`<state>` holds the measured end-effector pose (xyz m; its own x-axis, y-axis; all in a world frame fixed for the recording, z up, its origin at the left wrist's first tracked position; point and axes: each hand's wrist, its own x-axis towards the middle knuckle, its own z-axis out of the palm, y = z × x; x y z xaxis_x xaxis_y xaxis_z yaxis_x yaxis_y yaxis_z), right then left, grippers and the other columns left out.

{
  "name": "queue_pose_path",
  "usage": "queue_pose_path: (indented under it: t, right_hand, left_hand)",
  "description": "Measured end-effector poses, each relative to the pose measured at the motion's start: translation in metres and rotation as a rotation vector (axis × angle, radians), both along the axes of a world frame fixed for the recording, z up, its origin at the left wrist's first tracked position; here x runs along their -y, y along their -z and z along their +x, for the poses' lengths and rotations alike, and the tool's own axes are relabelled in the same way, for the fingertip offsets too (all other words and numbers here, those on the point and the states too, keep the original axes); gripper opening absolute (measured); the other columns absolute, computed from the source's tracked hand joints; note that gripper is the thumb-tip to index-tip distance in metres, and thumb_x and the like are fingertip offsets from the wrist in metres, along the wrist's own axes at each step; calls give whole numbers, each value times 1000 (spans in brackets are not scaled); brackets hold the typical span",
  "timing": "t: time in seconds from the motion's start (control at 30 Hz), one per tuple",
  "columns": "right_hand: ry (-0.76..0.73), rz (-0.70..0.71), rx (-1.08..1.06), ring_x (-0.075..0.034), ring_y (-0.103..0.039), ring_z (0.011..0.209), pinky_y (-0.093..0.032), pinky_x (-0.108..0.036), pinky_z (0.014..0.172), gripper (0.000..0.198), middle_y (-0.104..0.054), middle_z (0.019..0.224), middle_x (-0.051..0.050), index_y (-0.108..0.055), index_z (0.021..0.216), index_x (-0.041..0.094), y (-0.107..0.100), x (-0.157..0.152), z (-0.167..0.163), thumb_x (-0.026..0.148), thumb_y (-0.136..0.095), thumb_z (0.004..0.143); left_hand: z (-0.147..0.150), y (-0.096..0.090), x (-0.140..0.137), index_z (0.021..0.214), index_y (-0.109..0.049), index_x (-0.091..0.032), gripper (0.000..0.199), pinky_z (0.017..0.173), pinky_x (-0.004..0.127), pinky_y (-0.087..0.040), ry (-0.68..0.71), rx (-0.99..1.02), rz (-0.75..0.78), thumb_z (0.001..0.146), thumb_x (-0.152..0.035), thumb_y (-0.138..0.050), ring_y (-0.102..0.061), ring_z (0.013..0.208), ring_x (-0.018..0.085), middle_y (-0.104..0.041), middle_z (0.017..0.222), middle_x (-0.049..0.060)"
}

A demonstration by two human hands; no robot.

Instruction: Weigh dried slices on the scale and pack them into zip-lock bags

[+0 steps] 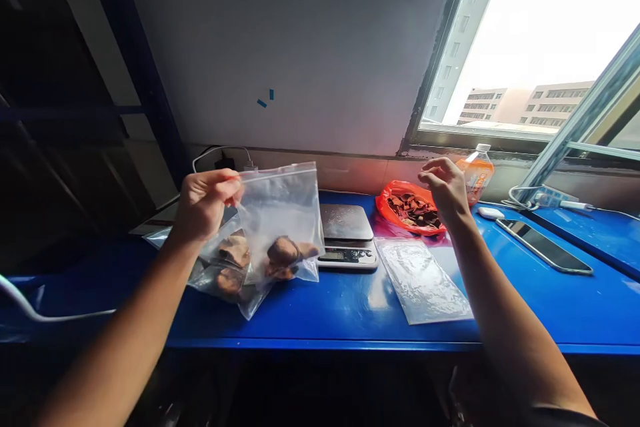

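My left hand is closed in a pinch on the top left corner of a clear zip bag. Several brown, dried-looking pieces lie at the bottom of this raised bag. Behind and below it, more clear bags with similar brown pieces rest on the blue table. My right hand is raised beside a red plastic bag full of dark brown-red pieces. Its fingers are loosely bent, and nothing shows between them. A kitchen scale stands between the hands, partly covered by the held bag.
Flat clear bags lie on the blue table right of the scale. An orange drink bottle, a white earphone case and a phone are at the right. A power strip sits below the window.
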<state>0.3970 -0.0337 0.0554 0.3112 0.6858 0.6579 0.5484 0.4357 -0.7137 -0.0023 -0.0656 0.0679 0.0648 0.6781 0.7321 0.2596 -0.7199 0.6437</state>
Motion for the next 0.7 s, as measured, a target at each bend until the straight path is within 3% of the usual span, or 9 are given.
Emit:
queue_pose_path:
  t: [0.07,0.2,0.27,0.33,0.4,0.53,0.7]
  right_hand:
    - [65,9,-7,-16,-56,65,-45,-31,64,11,-59,70,-3,-56,76,20,1,-5,19,29,-51,70]
    - [208,-77,171,-18,-60,65,-46,-32,66,18,-66,70,-7,-63,73,17,18,-17,41,32,-53,70]
    - [275,-149,229,-19,-60,65,-45,-32,66,20,-67,70,-8,-65,71,16,28,-24,49,32,-54,69]
    - [321,-215,284,-20,-60,66,-44,-32,66,19,-67,69,-9,-64,69,16,37,-29,57,32,-54,68]
    - [369,-268,365,-21,-60,66,-43,-31,64,18,-67,68,-9,-62,66,17,42,-33,63,32,-54,68]
    - [444,-368,528,-21,-58,68,-39,-30,61,17,-66,69,-10,-60,66,19,50,-36,70,33,-52,72]
    - [404,-499,590,-22,-60,76,-40,-30,63,17,-68,84,-12,-62,82,18,57,-42,75,24,-49,73]
  left_hand:
    - [-11,-7,-18,65,-55,-18,20,57,25,-35,-102,-36,-60,82,-28,-49,-43,58,11,-51,62,-2]
    - [-21,-15,-46,92,-63,-18,22,72,31,-45,-491,-470,-227,80,-35,-55,-58,77,20,-63,82,4]
    - [-16,-12,-50,110,-60,-17,38,85,39,-44,-677,-634,-195,78,-37,-58,-58,95,29,-63,101,11]
    - [0,-7,-44,124,-53,-17,50,94,44,-41,-762,-760,-120,81,-42,-55,-54,108,35,-58,117,16]
    - [25,0,-31,127,-52,-19,49,97,45,-39,-733,-885,-92,84,-44,-50,-52,112,35,-57,122,16]
    - [74,11,-2,130,-52,-22,53,101,50,-36,-431,-1069,-170,87,-52,-44,-45,124,34,-56,132,12]
    - [71,20,-3,136,-51,-21,63,107,56,-25,-171,-1302,-397,82,-54,-51,-36,134,37,-47,144,13]
